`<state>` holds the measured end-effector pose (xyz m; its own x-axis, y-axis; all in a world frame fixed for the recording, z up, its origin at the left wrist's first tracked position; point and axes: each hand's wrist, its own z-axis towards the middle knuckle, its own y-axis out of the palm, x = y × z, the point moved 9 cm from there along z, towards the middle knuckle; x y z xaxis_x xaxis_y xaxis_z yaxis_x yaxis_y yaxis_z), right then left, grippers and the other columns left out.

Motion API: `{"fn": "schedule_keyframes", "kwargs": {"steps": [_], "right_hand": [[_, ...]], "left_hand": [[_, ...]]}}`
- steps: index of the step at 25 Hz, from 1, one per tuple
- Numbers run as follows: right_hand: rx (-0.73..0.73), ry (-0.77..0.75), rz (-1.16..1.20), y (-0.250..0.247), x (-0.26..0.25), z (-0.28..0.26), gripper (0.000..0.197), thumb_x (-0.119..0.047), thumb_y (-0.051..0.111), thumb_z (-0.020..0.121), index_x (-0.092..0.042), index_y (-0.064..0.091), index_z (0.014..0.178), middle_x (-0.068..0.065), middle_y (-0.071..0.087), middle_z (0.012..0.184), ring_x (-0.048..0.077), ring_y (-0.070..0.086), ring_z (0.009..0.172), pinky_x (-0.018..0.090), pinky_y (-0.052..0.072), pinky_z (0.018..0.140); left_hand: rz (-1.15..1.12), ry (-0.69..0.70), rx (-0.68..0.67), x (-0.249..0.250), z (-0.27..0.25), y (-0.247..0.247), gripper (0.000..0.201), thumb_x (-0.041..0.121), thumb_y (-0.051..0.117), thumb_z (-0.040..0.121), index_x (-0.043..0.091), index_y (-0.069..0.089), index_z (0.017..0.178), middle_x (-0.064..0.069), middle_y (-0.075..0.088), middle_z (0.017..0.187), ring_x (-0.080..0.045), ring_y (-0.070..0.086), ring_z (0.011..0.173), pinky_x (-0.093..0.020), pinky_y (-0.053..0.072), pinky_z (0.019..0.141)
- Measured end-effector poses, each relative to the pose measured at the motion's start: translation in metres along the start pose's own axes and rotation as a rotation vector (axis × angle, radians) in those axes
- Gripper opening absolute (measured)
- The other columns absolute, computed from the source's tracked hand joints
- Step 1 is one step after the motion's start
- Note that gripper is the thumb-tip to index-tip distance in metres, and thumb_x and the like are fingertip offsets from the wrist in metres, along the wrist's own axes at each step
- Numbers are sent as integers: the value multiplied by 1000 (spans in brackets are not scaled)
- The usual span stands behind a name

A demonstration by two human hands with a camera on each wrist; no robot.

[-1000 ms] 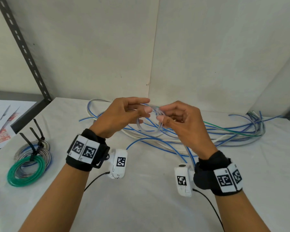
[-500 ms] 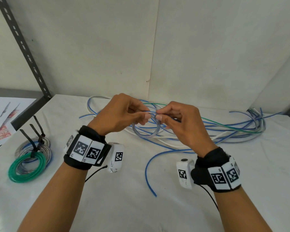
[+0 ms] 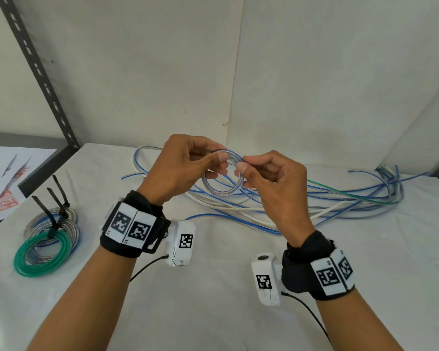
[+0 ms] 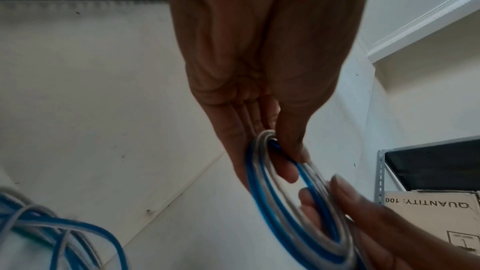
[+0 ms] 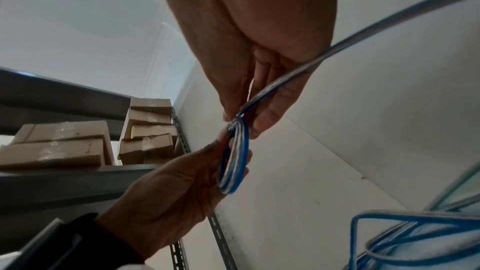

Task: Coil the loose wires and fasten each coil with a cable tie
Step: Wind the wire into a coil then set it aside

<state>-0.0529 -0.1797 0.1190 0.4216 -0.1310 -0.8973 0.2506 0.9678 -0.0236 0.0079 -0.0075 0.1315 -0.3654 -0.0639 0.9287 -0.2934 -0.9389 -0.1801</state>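
Left hand (image 3: 180,171) and right hand (image 3: 271,183) both pinch a small round coil of blue-and-clear wire (image 3: 223,188), raised above the white table (image 3: 213,312). Loose blue, white and green wires (image 3: 327,201) lie behind; tied coils (image 3: 46,239) far left.

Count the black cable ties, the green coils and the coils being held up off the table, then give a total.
Black cable ties: 3
Green coils: 1
Held coils: 1
Total: 5
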Motion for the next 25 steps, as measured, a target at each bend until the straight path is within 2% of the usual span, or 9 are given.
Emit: {"fn": "schedule_keyframes", "kwargs": {"steps": [5,7,10,12,15,17,19,22,25], "right_hand": [[78,-81,-47,-11,-10,4,10,-8,81,85,-14,77,91,1,78,85,16,76,80,29,59,76],[116,-105,-59,-14,-13,3,11,-8,81,85,-15,77,91,-2,78,85,14,75,80,27,58,77],[167,-102,-63,-16,-12,0,11,-10,81,85,-18,77,91,-3,78,85,16,76,83,34,61,80],[168,-99,-58,-15,-11,-1,10,-11,80,86,-20,77,90,-2,78,87,18,76,84,41,62,80],[101,-65,-19,-9,-5,2,12,-10,81,85,-16,76,93,3,79,89,20,76,83,39,62,79],[53,-19,21,-6,1,3,15,-6,81,83,-14,75,94,6,79,89,22,77,84,34,61,77],[46,-16,42,-7,3,5,14,-4,80,84,-14,75,93,8,79,87,24,77,83,33,60,75],[-6,-15,24,-9,4,8,13,-2,79,84,-10,76,93,8,79,86,23,77,83,30,60,77],[-184,4,-67,4,7,6,13,0,80,83,-5,77,94,7,79,90,21,77,87,28,60,82]], "left_hand": [[-72,-18,-36,2,-2,5,8,8,68,92,5,73,98,-14,76,82,-22,74,74,-35,62,76],[-50,-20,-39,1,-2,6,7,10,68,93,8,73,97,-14,77,83,-21,74,75,-39,61,78],[-32,-37,-32,-2,-1,4,6,12,68,93,10,73,97,-14,76,84,-22,74,79,-45,61,80],[-63,-43,-28,-3,-1,3,8,12,68,94,8,73,98,-13,76,83,-22,75,80,-42,63,77],[-89,-37,-10,0,-2,1,9,11,67,95,5,72,99,-10,75,81,-20,75,79,-30,60,68],[-88,-45,6,-2,-2,1,8,11,67,94,6,72,99,-8,75,80,-19,74,77,-28,59,66],[-109,-68,6,-5,-2,0,11,13,70,91,8,74,100,-8,77,83,-20,75,78,-31,61,70],[-29,-62,-82,-4,-2,4,33,24,77,81,13,74,112,-9,78,97,-17,74,86,-33,60,85],[145,-33,-197,-2,-6,14,22,19,77,86,11,78,107,-9,78,89,-21,75,86,-38,60,90]]}}
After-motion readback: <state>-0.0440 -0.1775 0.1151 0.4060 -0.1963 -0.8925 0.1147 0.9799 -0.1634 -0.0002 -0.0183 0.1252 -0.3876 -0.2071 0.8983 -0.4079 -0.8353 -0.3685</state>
